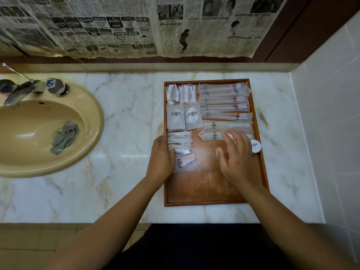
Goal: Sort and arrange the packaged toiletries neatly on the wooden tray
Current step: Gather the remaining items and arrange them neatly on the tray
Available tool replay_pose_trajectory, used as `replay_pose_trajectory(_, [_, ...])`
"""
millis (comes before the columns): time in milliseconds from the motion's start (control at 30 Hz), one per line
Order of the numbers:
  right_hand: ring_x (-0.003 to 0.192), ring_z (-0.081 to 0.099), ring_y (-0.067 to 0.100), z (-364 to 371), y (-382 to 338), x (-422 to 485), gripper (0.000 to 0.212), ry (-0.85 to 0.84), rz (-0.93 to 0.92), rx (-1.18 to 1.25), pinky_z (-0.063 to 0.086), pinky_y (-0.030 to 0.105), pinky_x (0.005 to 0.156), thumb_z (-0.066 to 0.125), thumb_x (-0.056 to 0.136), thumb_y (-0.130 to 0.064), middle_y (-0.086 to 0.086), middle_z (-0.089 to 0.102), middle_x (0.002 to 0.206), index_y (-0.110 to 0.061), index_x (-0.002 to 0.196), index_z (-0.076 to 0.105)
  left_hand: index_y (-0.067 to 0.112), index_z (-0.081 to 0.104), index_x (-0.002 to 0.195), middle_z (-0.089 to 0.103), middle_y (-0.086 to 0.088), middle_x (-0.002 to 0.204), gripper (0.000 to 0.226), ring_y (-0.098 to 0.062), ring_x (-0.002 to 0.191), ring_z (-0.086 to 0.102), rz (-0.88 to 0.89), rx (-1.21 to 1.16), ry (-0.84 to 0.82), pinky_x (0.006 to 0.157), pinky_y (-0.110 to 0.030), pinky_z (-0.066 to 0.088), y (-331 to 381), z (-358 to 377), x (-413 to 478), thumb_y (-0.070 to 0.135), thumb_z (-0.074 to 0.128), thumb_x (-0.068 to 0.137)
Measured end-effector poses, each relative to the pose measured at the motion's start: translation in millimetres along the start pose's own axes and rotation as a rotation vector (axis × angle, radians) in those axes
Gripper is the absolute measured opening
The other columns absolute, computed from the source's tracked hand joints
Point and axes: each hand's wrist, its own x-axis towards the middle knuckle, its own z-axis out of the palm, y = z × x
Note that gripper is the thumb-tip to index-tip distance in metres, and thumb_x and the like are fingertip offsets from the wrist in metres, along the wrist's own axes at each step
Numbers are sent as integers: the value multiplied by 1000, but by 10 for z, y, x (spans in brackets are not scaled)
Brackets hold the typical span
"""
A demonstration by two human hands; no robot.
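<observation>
A wooden tray (pixel 202 191) lies on the marble counter. Several long frosted packets (pixel 224 100) are stacked along its right side. Cotton-swab packets (pixel 181 93) fill the far left corner, with two small logo sachets (pixel 184 117) below them. Floss-pick packets (pixel 179 141) and a pink logo sachet (pixel 185 162) sit on the left side. A small white round jar (pixel 255 146) rests by the right rim. My left hand (pixel 161 158) presses against the floss-pick packets at the tray's left rim. My right hand (pixel 236 154) hovers with fingers spread over the lowest long packets, blurred.
A beige sink (pixel 48 131) with a chrome tap (pixel 21 90) is at the left, a grey crumpled cloth (pixel 65 136) in its basin. Newspaper (pixel 136 26) covers the wall behind. A white tiled wall (pixel 331 123) closes the right side.
</observation>
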Motion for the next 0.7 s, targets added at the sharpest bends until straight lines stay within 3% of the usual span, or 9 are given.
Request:
replay_pose_trajectory(133, [152, 24, 39, -44, 382, -472, 62, 3, 174, -116, 19, 60, 123, 52, 98, -29, 20, 31, 161, -3, 152, 37, 17, 10, 162, 18, -2, 168, 63, -14, 153, 18, 33, -5, -51, 126, -33, 17, -36, 155, -301, 40, 32, 107])
replay_pose_trajectory(267, [155, 13, 37, -83, 573, -774, 80, -46, 351, -155, 9, 57, 126, 50, 96, -40, 20, 18, 167, -2, 159, 19, 18, -8, 162, -8, 2, 171, 75, -9, 156, -9, 45, 116, -62, 128, -37, -1, -28, 294, -506, 49, 29, 105])
replay_pose_trajectory(467, [157, 9, 36, -84, 770, -1018, 89, -179, 455, -256, 10, 55, 127, 35, 98, -59, 21, 11, 168, 0, 160, 12, 13, -9, 161, -16, 0, 168, 82, -16, 155, -16, 19, 264, -69, 127, -43, -2, -31, 430, -749, 54, 28, 102])
replay_pose_trajectory(700, [158, 5, 28, -52, 782, -1005, 87, -279, 469, -254, 8, 47, 129, 35, 102, -58, 15, 6, 170, -3, 162, 5, 11, -4, 162, -11, -1, 170, 79, -15, 156, -13, -17, 247, -50, 128, -39, 7, -56, 512, -777, 48, 34, 103])
